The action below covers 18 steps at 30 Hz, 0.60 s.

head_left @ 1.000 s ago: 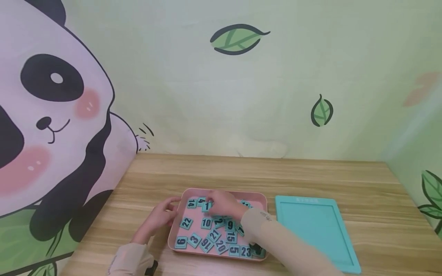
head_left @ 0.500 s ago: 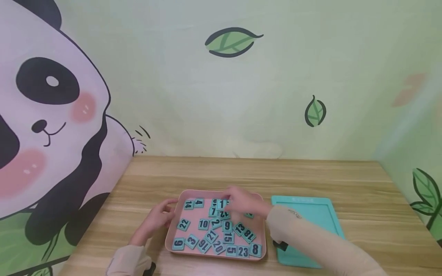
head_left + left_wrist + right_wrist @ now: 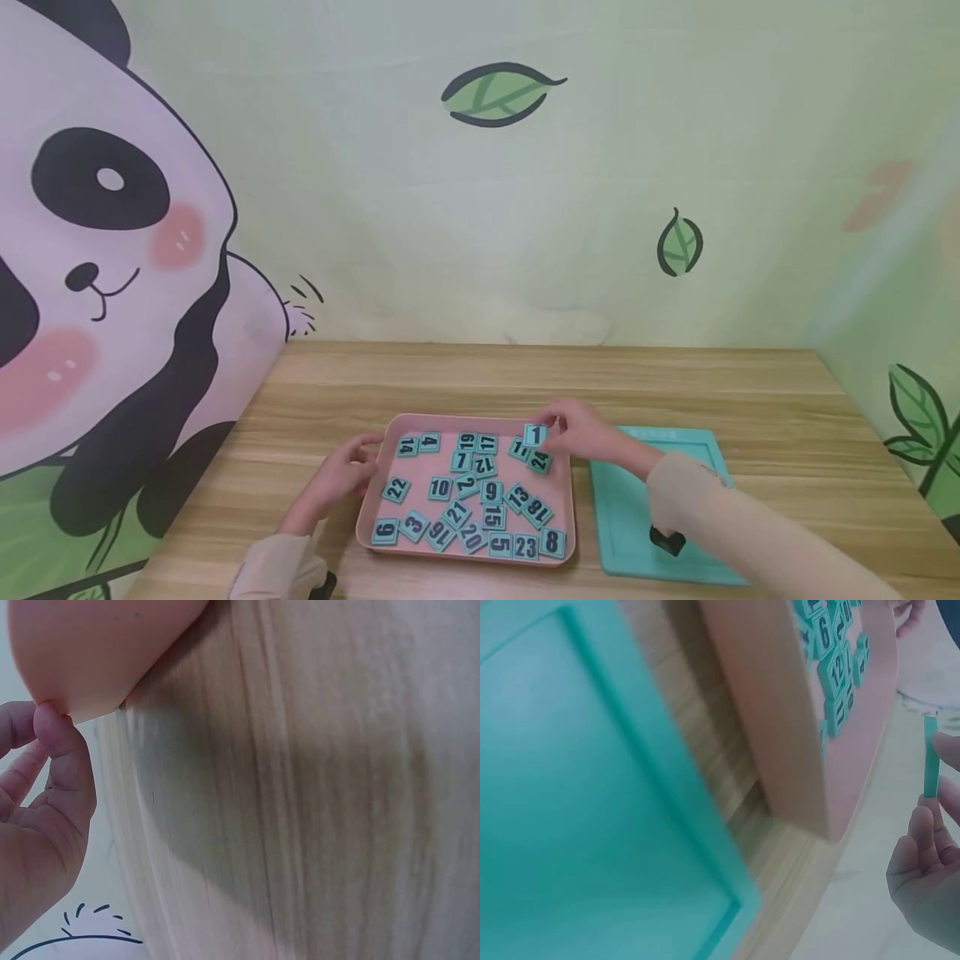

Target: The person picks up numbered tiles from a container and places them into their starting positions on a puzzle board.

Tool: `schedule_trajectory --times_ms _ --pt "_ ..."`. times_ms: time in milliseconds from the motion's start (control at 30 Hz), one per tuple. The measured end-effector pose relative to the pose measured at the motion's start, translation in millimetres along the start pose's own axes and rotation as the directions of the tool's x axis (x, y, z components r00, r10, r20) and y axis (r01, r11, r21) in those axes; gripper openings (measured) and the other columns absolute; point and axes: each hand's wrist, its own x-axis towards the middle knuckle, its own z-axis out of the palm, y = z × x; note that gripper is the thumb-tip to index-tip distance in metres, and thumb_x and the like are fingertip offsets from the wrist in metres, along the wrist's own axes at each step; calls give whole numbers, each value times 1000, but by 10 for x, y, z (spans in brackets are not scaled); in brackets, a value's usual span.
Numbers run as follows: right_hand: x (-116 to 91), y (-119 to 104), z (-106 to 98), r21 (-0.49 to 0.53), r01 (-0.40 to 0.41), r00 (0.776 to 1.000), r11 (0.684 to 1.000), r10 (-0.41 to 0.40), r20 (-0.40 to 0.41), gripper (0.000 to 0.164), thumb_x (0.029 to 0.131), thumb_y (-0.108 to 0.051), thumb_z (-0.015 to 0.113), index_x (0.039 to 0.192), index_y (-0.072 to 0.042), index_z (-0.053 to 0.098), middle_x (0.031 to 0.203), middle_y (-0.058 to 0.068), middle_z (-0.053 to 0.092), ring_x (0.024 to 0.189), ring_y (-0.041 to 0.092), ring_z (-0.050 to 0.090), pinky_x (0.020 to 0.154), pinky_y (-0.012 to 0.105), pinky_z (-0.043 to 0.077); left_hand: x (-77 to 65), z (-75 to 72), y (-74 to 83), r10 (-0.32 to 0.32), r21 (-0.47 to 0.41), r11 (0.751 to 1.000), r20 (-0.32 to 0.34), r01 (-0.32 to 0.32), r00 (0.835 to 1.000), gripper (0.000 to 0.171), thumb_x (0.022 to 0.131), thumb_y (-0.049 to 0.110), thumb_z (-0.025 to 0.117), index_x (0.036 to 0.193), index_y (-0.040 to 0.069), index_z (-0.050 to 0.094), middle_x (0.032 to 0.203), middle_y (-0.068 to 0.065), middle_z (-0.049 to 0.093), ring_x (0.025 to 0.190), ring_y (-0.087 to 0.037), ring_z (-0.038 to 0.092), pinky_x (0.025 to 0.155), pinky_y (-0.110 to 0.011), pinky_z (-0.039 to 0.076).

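My right hand (image 3: 581, 433) pinches a teal number tile (image 3: 536, 435) marked 1 and holds it up over the back right corner of the pink tray (image 3: 577, 500). In the right wrist view the same tile (image 3: 931, 757) is seen edge-on between thumb and fingers, clear of the tray. The left hand (image 3: 345, 472) is at the tray's left side; in the left wrist view its thumb and forefinger (image 3: 56, 735) pinch the tray's rim near a corner. Several loose number tiles (image 3: 491, 492) lie in the tray at varied angles, some overlapping.
A teal tray-like board (image 3: 630, 533) with a raised border lies right of the pink tray, partly under the right forearm. Both rest on a wooden table (image 3: 525, 375). Behind stands a wall covering (image 3: 375, 208) printed with a panda and leaves.
The right hand has carried the 1 tile rightward across the tray, uncovering tiles such as 19 and 17. The left hand stays at the tray's left side.
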Motion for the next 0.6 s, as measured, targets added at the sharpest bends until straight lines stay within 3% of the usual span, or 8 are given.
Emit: schedule_trajectory --times_ms 167,600 --pt "-134 168 -116 13 16 999 1000 -16 -29 29 74 -13 66 103 -10 63 92 4 54 79 19 44 61 27 42 0 4 6 -3 1 1000 -1 3 1000 41 83 0 47 123 8 46 93 -15 51 64 -17 49 55 -28 44" --pt "-330 611 -336 -21 -71 995 997 69 -66 31 76 -10 63 107 -5 59 97 8 55 79 20 45 62 28 42 4 5 7 -13 -6 1000 6 13 1000 43 83 -1 47 125 9 45 93 -15 49 64 -17 49 55 -28 43"
